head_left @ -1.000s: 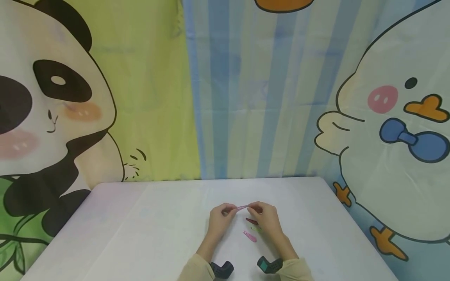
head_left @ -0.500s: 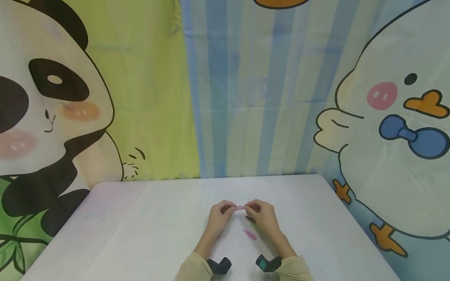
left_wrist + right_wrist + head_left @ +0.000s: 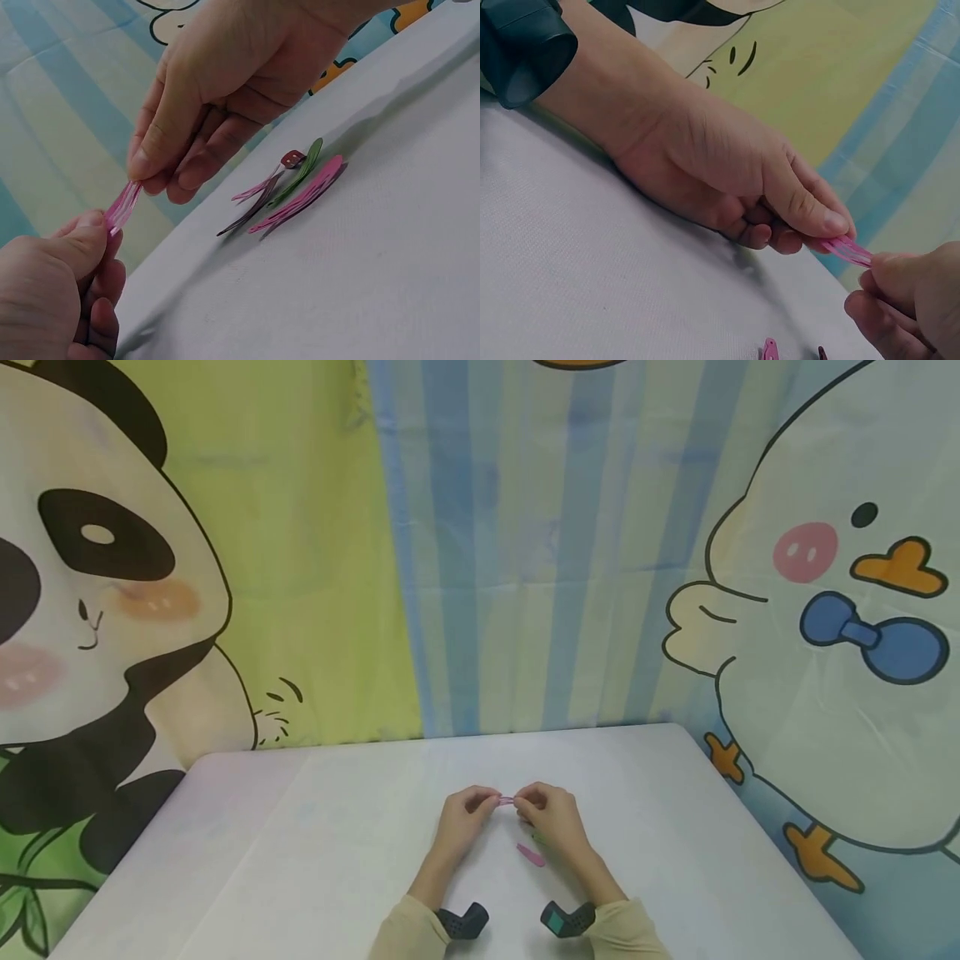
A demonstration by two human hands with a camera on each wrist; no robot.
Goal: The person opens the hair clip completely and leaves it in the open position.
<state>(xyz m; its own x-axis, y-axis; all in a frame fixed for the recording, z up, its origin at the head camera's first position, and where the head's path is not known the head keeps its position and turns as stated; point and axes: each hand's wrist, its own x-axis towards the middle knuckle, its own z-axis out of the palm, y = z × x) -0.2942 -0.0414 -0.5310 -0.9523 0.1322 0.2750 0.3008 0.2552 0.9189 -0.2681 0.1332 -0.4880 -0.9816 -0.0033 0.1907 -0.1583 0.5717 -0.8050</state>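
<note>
Between my two hands is a pink snap hair clip [image 3: 124, 206], raised above the table, its slim metal strips showing. My left hand [image 3: 459, 822] pinches one end with thumb and fingertips. At the opposite end, my right hand [image 3: 557, 820] pinches it in the same way. Their fingertips cover both ends of the clip. Below the right hand, a pink hair clip [image 3: 304, 195] lies on the table beside a green one [image 3: 301, 176]. A dark clip [image 3: 251, 210], another thin pink clip [image 3: 255, 187] and a red piece with pale dots [image 3: 292, 158] lie close by.
The white table [image 3: 300, 843] stretches around both arms to its far edge. A printed curtain [image 3: 495, 568] with a panda and a white bird hangs behind it. Each wrist carries a dark camera mount, such as the left one [image 3: 465, 922].
The hands have drawn a little closer together, and less of the held clip shows between them. In the head view, the dark red clip is now hidden by the right hand. The view has shifted slightly.
</note>
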